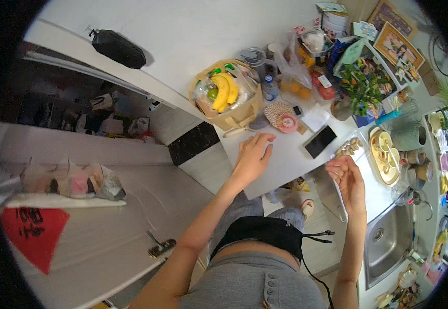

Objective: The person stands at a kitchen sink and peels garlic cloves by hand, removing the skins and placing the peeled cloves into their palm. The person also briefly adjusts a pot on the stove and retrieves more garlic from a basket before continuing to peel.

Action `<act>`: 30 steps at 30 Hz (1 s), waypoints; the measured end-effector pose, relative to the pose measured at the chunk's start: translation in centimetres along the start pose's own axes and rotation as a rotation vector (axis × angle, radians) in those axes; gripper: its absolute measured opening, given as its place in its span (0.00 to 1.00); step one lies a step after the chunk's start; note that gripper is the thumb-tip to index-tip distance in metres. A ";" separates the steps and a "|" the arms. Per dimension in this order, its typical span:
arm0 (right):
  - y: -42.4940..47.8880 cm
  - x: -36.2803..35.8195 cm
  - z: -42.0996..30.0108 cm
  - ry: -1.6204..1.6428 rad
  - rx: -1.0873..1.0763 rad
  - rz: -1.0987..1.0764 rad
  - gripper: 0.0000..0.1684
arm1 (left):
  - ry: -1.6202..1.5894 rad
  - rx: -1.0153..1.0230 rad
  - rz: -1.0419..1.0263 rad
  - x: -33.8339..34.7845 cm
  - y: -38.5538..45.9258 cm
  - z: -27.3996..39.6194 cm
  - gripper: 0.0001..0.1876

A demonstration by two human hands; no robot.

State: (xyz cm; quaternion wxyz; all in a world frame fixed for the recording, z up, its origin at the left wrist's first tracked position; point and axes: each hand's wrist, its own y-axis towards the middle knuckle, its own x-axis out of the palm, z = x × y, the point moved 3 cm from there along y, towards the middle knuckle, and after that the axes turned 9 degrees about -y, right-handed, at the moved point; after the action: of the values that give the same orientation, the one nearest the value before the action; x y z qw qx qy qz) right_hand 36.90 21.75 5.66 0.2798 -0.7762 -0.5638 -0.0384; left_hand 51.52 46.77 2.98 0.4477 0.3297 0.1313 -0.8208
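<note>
My left hand (252, 157) hovers over the front of a white table (270, 170), fingers slightly bent and apart, with nothing in it. Just beyond it lie a brush with a pale handle (235, 132), a woven round mat (276, 112) and a small pink round item (287, 123). A dark-screened smartphone (320, 141) rests on the table between my hands. My right hand (348, 185) is raised with loosely curled fingers, and I see nothing held. Close beyond it is a clear tray of peanuts (351, 148); a yellow tray (378, 170) with small bowls stands to the right.
A paper bag (243, 116) holds bananas (224, 92). Behind the table's front are a water bottle (270, 88), bagged oranges (297, 89) and a potted plant (363, 89). A steel sink (388, 251) lies at right. A red paper sign (34, 235) hangs on the door at left.
</note>
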 end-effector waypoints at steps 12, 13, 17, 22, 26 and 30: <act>16.8 21.4 2.3 -0.652 -0.173 -0.260 0.14 | 0.115 -0.309 0.334 -18.3 9.2 -14.3 0.11; 17.7 22.5 2.1 -0.782 -0.225 -0.253 0.13 | 0.153 -0.217 0.327 -18.2 9.6 -14.8 0.12; 22.2 25.2 3.1 -1.050 -0.471 -0.217 0.12 | 0.276 -0.044 0.204 -16.2 12.1 -14.4 0.11; 28.2 26.1 7.5 -1.236 -0.654 -0.183 0.15 | 0.316 0.034 0.131 -14.8 17.9 -17.1 0.12; 29.8 25.0 7.4 -1.374 -0.690 -0.158 0.17 | 0.313 0.123 -0.018 -13.2 20.0 -19.4 0.12; 30.4 23.4 6.7 -1.321 -0.662 -0.121 0.14 | 0.360 0.091 -0.074 -10.9 20.8 -20.2 0.14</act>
State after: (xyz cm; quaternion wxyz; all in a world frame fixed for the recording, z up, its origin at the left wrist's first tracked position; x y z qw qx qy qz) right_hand 70.87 38.57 -3.10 -0.3691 -0.6487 -0.6155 0.2532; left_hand 81.32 52.44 -3.29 0.3712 0.4861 0.1841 -0.7695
